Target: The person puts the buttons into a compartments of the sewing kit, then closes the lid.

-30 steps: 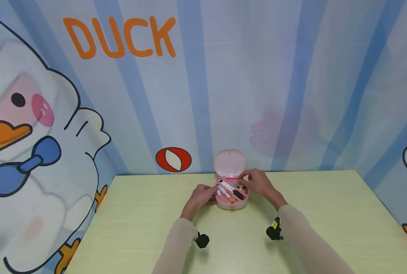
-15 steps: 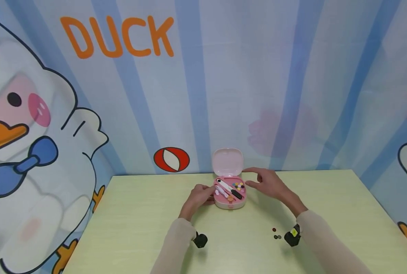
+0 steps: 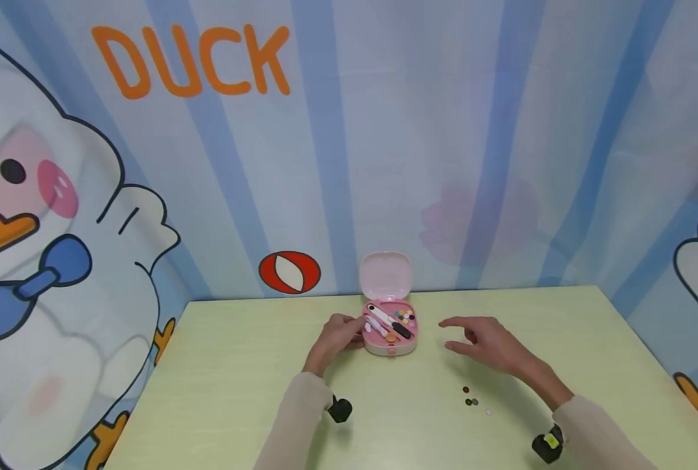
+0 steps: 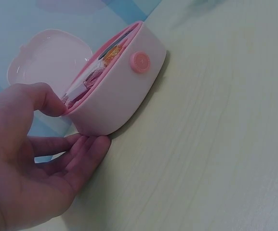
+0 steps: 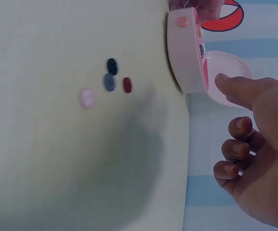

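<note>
A pink-and-white sewing kit box (image 3: 390, 350) stands on the table with its lid (image 3: 386, 274) raised. My left hand (image 3: 334, 339) grips its left side, thumb on the rim and fingers against the outer wall (image 4: 114, 96). Inside lie a white tool with a dark end (image 3: 401, 328), a smaller pale tool, a round orange piece (image 3: 391, 338) and a cluster of colourful buttons (image 3: 404, 316). To the right of the box, my right hand (image 3: 496, 346) hovers over the table, thumb and forefinger apart, holding nothing. Loose on the table nearer me are a red button (image 3: 466, 390), a pale button (image 3: 488, 412) and dark ones (image 5: 112, 66).
The pale wooden table (image 3: 255, 385) ends at a striped blue backdrop (image 3: 378, 130) close behind the box. A black wrist camera (image 3: 340, 410) sits on the left sleeve, another wrist camera (image 3: 546, 446) on the right.
My right hand has drawn back from the box's button compartment, rightward and toward me. The loose buttons on the table have come into view. My left hand stays on the box.
</note>
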A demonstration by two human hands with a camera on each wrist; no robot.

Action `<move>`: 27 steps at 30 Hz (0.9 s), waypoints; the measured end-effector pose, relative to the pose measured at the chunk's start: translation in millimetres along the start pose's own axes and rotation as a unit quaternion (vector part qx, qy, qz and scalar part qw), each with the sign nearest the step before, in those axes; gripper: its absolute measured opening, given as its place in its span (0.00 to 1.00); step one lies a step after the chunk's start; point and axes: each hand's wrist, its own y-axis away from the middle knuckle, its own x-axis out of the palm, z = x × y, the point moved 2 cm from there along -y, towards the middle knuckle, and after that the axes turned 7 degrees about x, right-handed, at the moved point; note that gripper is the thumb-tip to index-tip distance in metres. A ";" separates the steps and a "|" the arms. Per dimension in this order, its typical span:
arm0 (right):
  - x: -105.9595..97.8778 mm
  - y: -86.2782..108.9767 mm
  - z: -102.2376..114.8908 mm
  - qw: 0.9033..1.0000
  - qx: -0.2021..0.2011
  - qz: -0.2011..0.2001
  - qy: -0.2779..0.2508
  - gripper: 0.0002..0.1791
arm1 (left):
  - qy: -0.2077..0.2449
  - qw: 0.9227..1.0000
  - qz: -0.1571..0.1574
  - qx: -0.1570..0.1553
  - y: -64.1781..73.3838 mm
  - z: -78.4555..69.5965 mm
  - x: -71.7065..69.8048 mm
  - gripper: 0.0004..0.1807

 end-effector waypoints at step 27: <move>33.5 65.4 -35.8 0.996 -0.014 0.043 -0.078 0.06 | 0.005 1.000 -0.008 -0.005 2.3 -0.4 1.9 0.28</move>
